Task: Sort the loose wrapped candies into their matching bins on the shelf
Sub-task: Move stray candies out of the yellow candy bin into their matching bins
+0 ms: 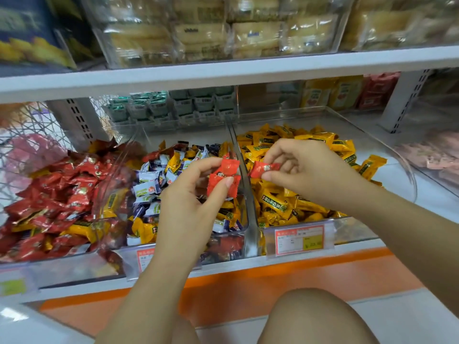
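Hands each pinch a wrapped sweet by thumb and fingertips over the divider (249,214) beside the yellow-candy bin (352,228). The left hand (196,194) holds a red candy (223,180) lengthwise near-to-far, and the right hand (305,167) holds a second red candy (263,168) lying left-right. Best gather both in one hand, then release well inside the red-candy bin (62,266) at the left.

A red candy (223,178) printed with a small pale figure sat in the left hand (188,202), a second red candy (263,168) in the right hand (305,167). Behind lay yellow candies (298,145) with dark green labels, a red heap (54,194) and white-and-purple wrappers (149,189). The shelf edge (248,286) ran orange beneath white.
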Demonstrator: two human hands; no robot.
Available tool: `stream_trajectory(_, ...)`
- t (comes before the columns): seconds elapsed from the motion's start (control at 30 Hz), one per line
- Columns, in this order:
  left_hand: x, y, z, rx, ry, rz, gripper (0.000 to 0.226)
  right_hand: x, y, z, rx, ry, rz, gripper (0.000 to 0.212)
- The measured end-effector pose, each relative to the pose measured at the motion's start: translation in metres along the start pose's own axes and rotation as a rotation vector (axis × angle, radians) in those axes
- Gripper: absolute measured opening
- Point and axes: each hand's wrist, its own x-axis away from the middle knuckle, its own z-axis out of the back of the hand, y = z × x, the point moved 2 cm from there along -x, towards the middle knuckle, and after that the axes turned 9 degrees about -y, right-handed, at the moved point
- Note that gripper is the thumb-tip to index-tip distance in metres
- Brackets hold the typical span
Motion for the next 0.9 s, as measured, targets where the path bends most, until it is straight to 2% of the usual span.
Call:
stream_trajectory(0.1,0.004,0.010,0.011,-0.025,0.035,-0.032,0.031,0.007,-0.034,-0.006,0.006,0.067,0.069,0.017)
stream_trajectory(0.33,0.031,0.008,0.085,-0.121,0.235,-0.033,0.032,-0.020,-0.105,-0.056,-0.106,0.046,0.168,0.015)
stream_trajectory(0.47,0.046,-0.012,0.145,-0.209,0.383,0.061,0.019,-0.056,-0.146,-0.098,-0.123,0.028,0.233,0.014)
stream_trajectory(0.6,0.047,-0.038,0.192,-0.240,0.472,0.173,0.019,-0.098,-0.177,-0.130,-0.089,0.071,0.231,0.017)
stream_trajectory(0.67,0.042,-0.054,0.204,-0.261,0.400,0.234,0.029,-0.116,-0.182,-0.141,-0.050,0.074,0.203,0.023)
stream_trajectory(0.73,0.037,-0.068,0.208,-0.271,0.233,0.261,0.043,-0.126,-0.180,-0.149,-0.020,0.039,0.165,0.032)
stream_trajectory(0.8,0.037,-0.072,0.207,-0.345,0.128,0.270,0.046,-0.127,-0.175,-0.149,0.025,0.021,0.147,0.037)
stream_trajectory(0.9,0.043,-0.064,0.199,-0.390,0.171,0.251,0.037,-0.110,-0.165,-0.135,0.043,-0.004,0.159,0.033)
